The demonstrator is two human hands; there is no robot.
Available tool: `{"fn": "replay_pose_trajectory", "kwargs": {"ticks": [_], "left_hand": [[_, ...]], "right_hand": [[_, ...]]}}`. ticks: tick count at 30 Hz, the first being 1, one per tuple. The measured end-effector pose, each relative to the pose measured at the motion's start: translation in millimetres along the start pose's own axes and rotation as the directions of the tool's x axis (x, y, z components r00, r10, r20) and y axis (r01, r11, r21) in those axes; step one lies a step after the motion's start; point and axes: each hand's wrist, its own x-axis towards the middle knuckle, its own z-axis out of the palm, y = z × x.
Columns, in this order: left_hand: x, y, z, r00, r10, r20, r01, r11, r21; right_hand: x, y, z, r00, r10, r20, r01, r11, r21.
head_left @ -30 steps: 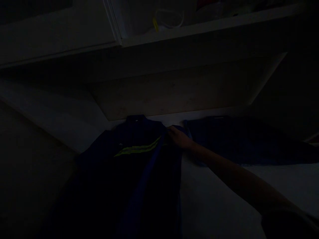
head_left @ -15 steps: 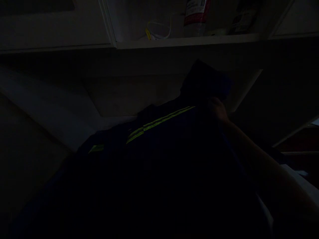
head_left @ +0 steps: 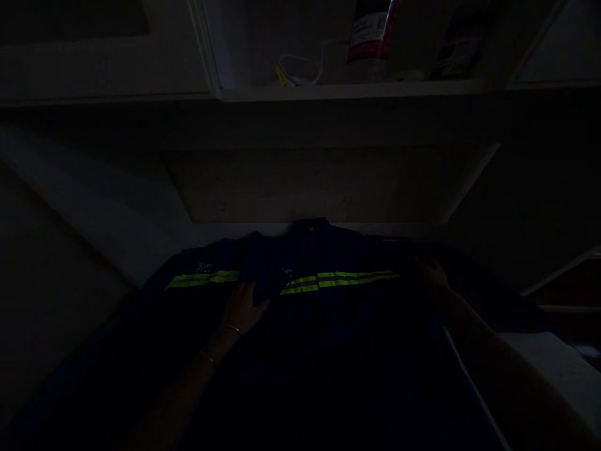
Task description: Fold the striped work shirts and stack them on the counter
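The scene is very dark. A dark blue work jacket (head_left: 328, 326) with yellow-green reflective stripes lies spread flat on a pale surface, collar at the far side. My left hand (head_left: 244, 308) rests on its chest just below the stripe, fingers pressed on a fold of cloth near the middle. My right hand (head_left: 432, 275) lies at the jacket's right shoulder, at the end of the stripe. Its fingers are too dim to read.
A pale table (head_left: 554, 369) shows at the right under the jacket. Behind it stands a wall panel below a shelf (head_left: 357, 93) carrying a red-labelled canister (head_left: 370, 37), a white cable with a yellow tag (head_left: 300, 70) and a dark object.
The jacket's right half, held up by my right hand half a second ago, is now laid down flat and the stripe runs straight. My left hand has come into view on the chest.
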Motion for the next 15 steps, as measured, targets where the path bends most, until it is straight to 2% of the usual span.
{"fn": "replay_pose_trajectory", "kwargs": {"ticks": [3,4,6,7,8,9,10,11,12,13,14,15], "left_hand": [[7.5,-12.6,6.0,0.989,-0.052,0.140,0.026,0.983,0.182],[7.6,-14.1,7.6,0.982,-0.046,0.181,0.007,0.978,0.207],[7.1,-16.6,10.5,0.971,-0.022,0.238,-0.031,0.975,0.218],[7.1,-18.2,11.5,0.969,-0.010,0.249,-0.044,0.976,0.212],[7.3,-20.1,11.9,0.969,0.007,0.249,-0.059,0.978,0.202],[8.0,-22.2,11.6,0.972,0.024,0.235,-0.068,0.981,0.182],[9.1,-24.5,10.5,0.976,0.036,0.215,-0.070,0.986,0.153],[10.7,-26.9,8.3,0.980,0.043,0.192,-0.067,0.991,0.118],[12.9,-29.3,5.0,0.984,0.041,0.174,-0.056,0.995,0.081],[15.9,-31.9,0.6,0.986,0.027,0.162,-0.035,0.998,0.047],[19.9,-34.7,-5.1,0.988,0.000,0.157,-0.003,1.000,0.020],[24.8,-37.7,-12.2,0.988,-0.037,0.152,0.038,0.999,0.002]], "right_hand": [[7.4,-6.0,9.2,0.999,0.036,0.013,-0.035,0.997,-0.075],[7.2,-10.1,11.7,1.000,-0.008,0.021,0.010,0.994,-0.110],[0.7,-20.4,17.6,0.975,-0.205,0.090,0.219,0.956,-0.195],[-5.3,-26.1,21.2,0.929,-0.329,0.171,0.364,0.900,-0.241],[-12.4,-31.8,25.1,0.854,-0.433,0.289,0.506,0.820,-0.266],[-20.1,-37.4,29.0,0.760,-0.488,0.431,0.620,0.743,-0.252],[-27.6,-42.8,32.7,0.656,-0.492,0.573,0.692,0.695,-0.196],[-34.2,-48.0,36.0,0.554,-0.466,0.690,0.721,0.683,-0.118],[-39.2,-53.1,39.0,0.472,-0.433,0.768,0.708,0.705,-0.038],[-42.4,-58.1,41.6,0.417,-0.411,0.811,0.669,0.742,0.032],[-43.6,-63.0,44.0,0.407,-0.410,0.816,0.620,0.780,0.083],[-43.2,-67.7,46.6,0.447,-0.425,0.787,0.576,0.810,0.110]]}}
